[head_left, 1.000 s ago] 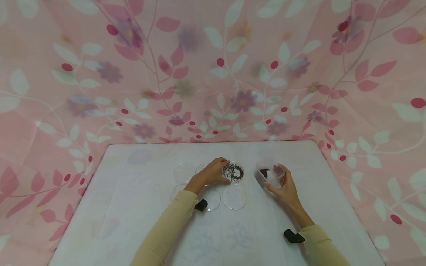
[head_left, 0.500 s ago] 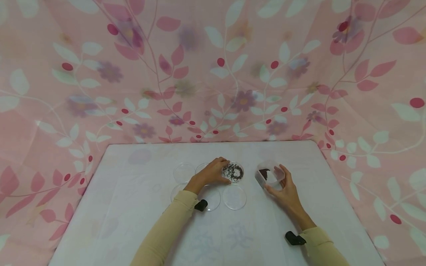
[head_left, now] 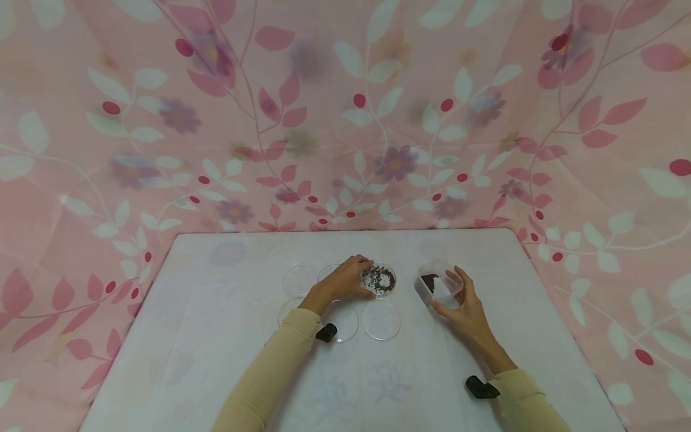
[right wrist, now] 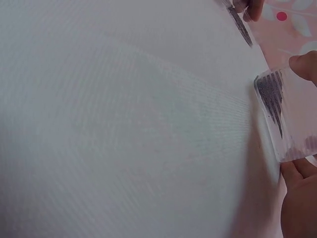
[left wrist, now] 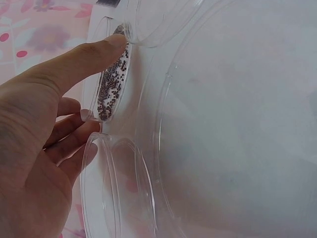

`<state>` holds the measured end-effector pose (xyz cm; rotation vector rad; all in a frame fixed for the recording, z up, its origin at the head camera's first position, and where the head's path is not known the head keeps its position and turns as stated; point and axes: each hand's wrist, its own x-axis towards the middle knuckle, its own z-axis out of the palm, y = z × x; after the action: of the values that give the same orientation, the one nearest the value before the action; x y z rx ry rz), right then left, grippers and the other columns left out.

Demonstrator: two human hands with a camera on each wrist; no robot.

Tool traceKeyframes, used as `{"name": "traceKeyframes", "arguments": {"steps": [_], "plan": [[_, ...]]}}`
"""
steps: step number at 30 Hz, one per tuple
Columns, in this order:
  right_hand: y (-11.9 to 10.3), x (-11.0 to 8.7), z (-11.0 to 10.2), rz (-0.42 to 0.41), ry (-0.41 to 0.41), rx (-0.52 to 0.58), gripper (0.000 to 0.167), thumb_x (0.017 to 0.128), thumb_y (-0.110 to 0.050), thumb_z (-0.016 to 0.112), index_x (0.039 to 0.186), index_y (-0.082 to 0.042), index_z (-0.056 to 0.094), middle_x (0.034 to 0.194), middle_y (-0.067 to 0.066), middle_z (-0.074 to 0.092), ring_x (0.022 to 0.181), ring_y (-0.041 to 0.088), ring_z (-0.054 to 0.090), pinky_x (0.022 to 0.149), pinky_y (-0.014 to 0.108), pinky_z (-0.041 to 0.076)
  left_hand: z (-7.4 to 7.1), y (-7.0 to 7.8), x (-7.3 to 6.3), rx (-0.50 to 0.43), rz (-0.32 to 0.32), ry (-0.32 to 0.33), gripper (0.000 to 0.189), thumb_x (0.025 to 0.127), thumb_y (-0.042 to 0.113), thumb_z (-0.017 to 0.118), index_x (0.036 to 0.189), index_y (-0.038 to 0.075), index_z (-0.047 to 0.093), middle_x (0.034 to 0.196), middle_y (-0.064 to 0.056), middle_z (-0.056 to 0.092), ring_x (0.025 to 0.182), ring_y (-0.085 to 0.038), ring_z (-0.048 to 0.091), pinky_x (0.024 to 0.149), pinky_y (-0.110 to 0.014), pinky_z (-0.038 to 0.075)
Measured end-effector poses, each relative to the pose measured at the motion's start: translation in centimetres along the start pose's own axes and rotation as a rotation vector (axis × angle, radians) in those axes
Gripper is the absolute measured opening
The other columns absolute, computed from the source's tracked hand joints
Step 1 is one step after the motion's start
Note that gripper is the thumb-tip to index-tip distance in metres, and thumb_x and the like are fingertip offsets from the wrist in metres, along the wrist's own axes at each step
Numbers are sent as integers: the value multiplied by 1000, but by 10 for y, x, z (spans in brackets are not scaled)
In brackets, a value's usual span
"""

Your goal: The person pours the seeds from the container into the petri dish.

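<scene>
My left hand (head_left: 345, 282) grips the sides of a clear round petri dish (head_left: 379, 279) holding small dark grains, spread in a ring around a bare middle. In the left wrist view the thumb (left wrist: 94, 54) lies at one side of that dish and the fingers (left wrist: 74, 139) at the other. To the right, my right hand (head_left: 461, 307) holds a clear plastic box (right wrist: 297, 119) between thumb and fingers. More dark grains (head_left: 429, 282) are gathered at the left side of the box, which stands tilted in the right wrist view, low by the table.
Several petri dishes with no grains stand close around, among them one in front (head_left: 381, 320), one at the back left (head_left: 299, 279) and one partly under the left wrist (head_left: 345, 324). A white cloth covers the table (head_left: 410, 384). Behind it hangs a pink floral curtain (head_left: 324, 120).
The right wrist has shifted slightly to the right, with the box staying almost in place. The left hand and the dish of grains look unchanged.
</scene>
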<state>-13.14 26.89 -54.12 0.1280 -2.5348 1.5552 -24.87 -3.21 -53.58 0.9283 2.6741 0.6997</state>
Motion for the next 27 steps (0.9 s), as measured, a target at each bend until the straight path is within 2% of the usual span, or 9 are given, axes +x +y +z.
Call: {"name": "traceKeyframes", "arguments": {"steps": [2, 5, 7, 8, 9, 12, 13, 18, 27], "plan": [[7, 0, 0, 8, -3, -8, 103, 77, -8, 83, 155, -8, 17, 152, 26, 36, 139, 45, 38, 115, 27, 30, 0, 0, 0, -3, 5, 1, 86, 73, 42, 85, 143, 6, 50, 137, -8, 54, 128, -21, 50, 113, -35, 41], [18, 1, -1, 15, -1, -40, 106, 76, -14, 85, 157, -15, 16, 153, 24, 36, 138, 44, 40, 113, 16, 31, 0, -1, 0, -7, 11, 2, 85, 73, 41, 85, 143, 5, 50, 136, -8, 54, 127, -22, 50, 112, -35, 41], [21, 3, -4, 15, 1, -81, 108, 75, -19, 87, 157, -15, 17, 155, 22, 35, 138, 43, 42, 111, 15, 34, 0, -1, 1, -7, 14, 3, 85, 73, 41, 85, 142, 5, 50, 137, -9, 54, 128, -22, 50, 113, -36, 41], [21, 4, -6, 12, 0, -107, 108, 74, -21, 87, 157, -15, 18, 155, 21, 35, 138, 42, 42, 111, 18, 37, 0, -2, 1, -6, 15, 4, 85, 73, 41, 85, 142, 5, 50, 137, -9, 54, 128, -22, 50, 113, -36, 41], [19, 5, -8, 9, -3, -124, 108, 73, -23, 88, 157, -15, 19, 156, 21, 34, 138, 42, 42, 113, 27, 38, 0, -2, 1, -4, 17, 6, 85, 74, 41, 85, 143, 6, 50, 137, -9, 54, 128, -22, 50, 113, -36, 41], [12, 10, -15, -16, -17, -181, 108, 72, -27, 88, 156, -11, 22, 156, 20, 33, 139, 43, 39, 111, 55, 36, 0, -3, 2, -2, 17, 9, 86, 74, 42, 85, 143, 6, 50, 137, -8, 53, 129, -23, 50, 113, -37, 41], [8, 12, -17, -28, -22, -202, 108, 71, -29, 89, 156, -10, 23, 156, 20, 33, 139, 43, 38, 109, 60, 34, 0, -3, 2, -3, 15, 9, 86, 74, 42, 85, 143, 6, 50, 137, -8, 53, 129, -23, 50, 113, -38, 41], [-9, 19, -20, -108, -38, -339, 108, 66, -37, 91, 151, -6, 32, 153, 22, 34, 140, 43, 33, 107, 68, 32, -2, -1, 1, -9, 4, 1, 85, 74, 42, 85, 143, 7, 50, 138, -8, 53, 130, -23, 49, 114, -38, 40], [-50, 17, 4, -376, -67, -642, 112, 57, -51, 91, 144, 1, 42, 146, 21, 45, 137, 38, 39, 111, 61, 34, -1, -3, 2, 25, 16, 8, 86, 72, 45, 85, 142, 8, 51, 138, -7, 55, 129, -22, 50, 113, -37, 41]]}}
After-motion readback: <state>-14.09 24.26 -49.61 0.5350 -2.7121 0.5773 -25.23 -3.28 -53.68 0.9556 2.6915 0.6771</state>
